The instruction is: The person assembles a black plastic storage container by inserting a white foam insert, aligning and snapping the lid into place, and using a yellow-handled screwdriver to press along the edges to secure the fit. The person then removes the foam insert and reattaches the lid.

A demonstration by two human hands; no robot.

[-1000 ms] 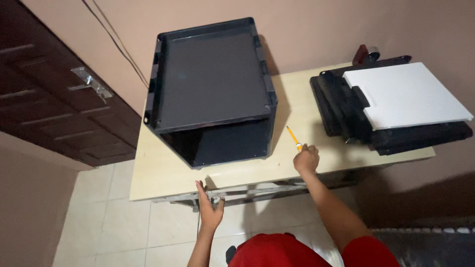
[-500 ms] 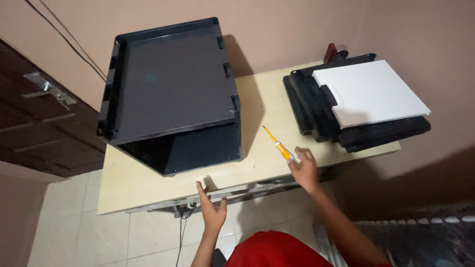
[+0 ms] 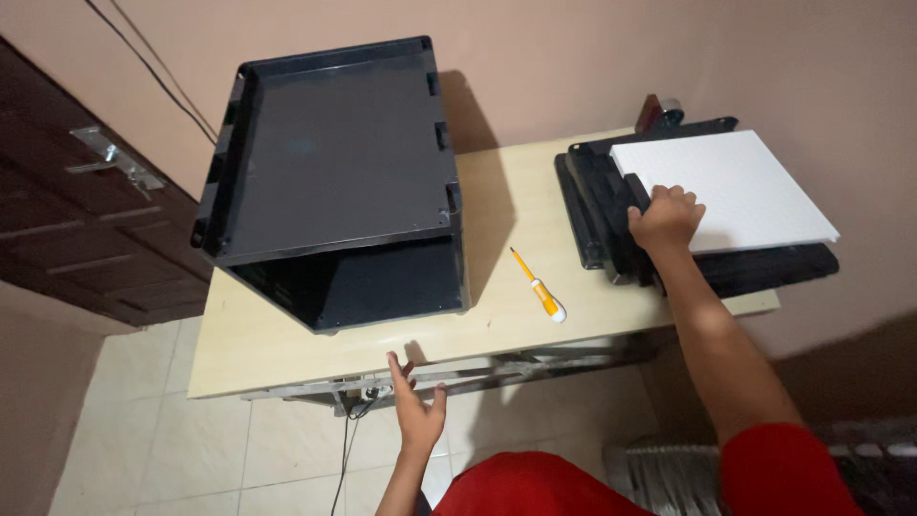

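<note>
table (image 3: 497, 215) | black box (image 3: 334, 182) | screwdriver (image 3: 540, 287) | black stack (image 3: 659, 239)

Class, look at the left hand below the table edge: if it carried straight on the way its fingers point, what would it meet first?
Probably the front edge of the table: the left hand points up towards it, fingertips very close. Beyond stands the black box. Depth is unclear.

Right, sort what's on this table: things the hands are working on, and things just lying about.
In hand:
- white board, gripped at its corner by the right hand
- black stack beneath it
- table edge, touched by the left hand

Lying about:
- yellow screwdriver
- big black box
</note>
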